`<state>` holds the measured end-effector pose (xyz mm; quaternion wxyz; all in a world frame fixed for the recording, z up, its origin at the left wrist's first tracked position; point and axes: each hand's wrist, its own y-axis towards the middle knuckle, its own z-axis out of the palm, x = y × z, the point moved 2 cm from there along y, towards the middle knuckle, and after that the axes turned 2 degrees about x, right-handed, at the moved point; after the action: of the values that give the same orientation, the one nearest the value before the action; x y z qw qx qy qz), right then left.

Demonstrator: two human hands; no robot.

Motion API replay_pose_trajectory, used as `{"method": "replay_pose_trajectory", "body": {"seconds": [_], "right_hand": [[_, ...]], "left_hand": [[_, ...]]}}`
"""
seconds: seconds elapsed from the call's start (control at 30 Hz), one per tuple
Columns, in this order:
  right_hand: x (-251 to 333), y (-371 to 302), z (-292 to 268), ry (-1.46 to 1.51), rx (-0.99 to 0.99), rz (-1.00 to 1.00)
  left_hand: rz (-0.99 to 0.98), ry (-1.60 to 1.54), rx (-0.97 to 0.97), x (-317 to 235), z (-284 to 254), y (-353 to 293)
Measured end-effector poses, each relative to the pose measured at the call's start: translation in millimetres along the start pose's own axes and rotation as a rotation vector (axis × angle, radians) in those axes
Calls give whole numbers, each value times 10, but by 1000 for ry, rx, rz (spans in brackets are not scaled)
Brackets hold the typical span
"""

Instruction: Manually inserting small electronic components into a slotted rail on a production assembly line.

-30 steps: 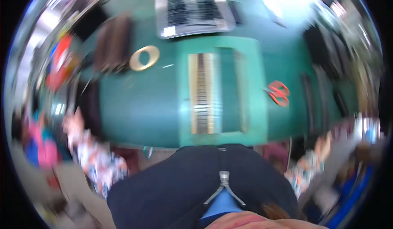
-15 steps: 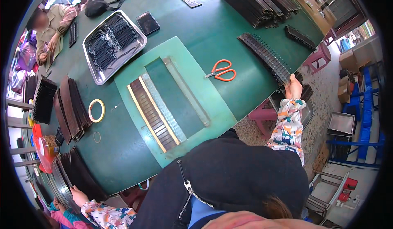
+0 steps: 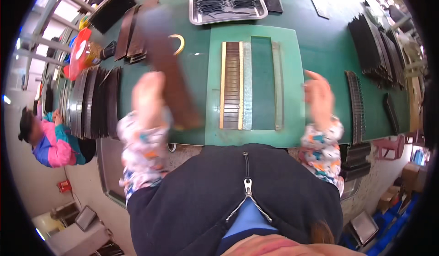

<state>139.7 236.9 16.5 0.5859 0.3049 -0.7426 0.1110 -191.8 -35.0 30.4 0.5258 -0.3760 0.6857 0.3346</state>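
My left hand (image 3: 148,101), blurred by motion, grips a long dark brown strip (image 3: 176,84) that slants over the table left of the light green board (image 3: 290,73). Its fingers are partly hidden. On the board, a row of dark brown slats (image 3: 232,87) lies between two pale yellow edges, next to a greyish translucent strip (image 3: 247,87). Farther right on it runs a narrow grey bar (image 3: 277,87). Over the board's right edge is my right hand (image 3: 319,97), with nothing in it and its fingers apart.
A metal tray (image 3: 228,20) of thin black pieces stands beyond the board, with a phone (image 3: 273,1) beside it. Dark strips stand in stacks at left (image 3: 96,103) and right (image 3: 377,50). A pegged strip (image 3: 354,105) lies right. Another person (image 3: 59,139) sits far left.
My view has turned left. My right hand has let go of the pegged strip and come to the board. My left hand has left the stack and brought a brown strip toward the board.
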Motion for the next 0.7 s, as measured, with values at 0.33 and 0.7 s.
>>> {"method": "replay_pose_trajectory", "body": {"seconds": [0.33,0.7], "right_hand": [[-451,295,1059,49,119,34],[-171,708,786,-774,566,-104]], "left_hand": [[-204,78,664,68,1666,-217],[175,55,278,367,1495,167]]}}
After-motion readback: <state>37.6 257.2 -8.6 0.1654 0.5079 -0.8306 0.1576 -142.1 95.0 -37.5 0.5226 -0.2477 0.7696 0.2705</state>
